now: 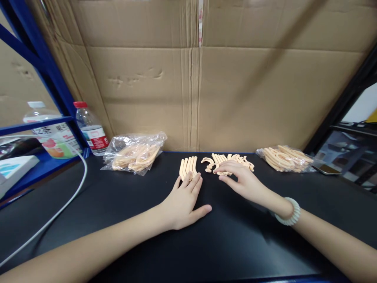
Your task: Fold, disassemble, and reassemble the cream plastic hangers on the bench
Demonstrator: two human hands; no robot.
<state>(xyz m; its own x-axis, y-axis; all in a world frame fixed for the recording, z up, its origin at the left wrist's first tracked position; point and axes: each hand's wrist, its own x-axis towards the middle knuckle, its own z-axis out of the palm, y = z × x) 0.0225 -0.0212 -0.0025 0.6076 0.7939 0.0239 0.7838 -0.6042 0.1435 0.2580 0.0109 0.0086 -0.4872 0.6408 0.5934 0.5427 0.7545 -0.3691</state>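
Note:
My left hand (184,200) lies flat on the black tabletop (123,220), fingers stretched out, fingertips touching the near ends of a neat row of peach curved plastic pieces (188,166). My right hand (240,181), with a pale bead bracelet (290,212) at the wrist, reaches into a loose pile of the same peach pieces (232,161); its fingers pinch at one piece at the pile's near edge.
A clear bag of peach pieces (135,154) lies at the left, another open bag (284,158) at the right. A water bottle (90,129) stands by the blue rack (44,63). A white cable (67,196) crosses the left side. A cardboard wall (191,86) closes the back.

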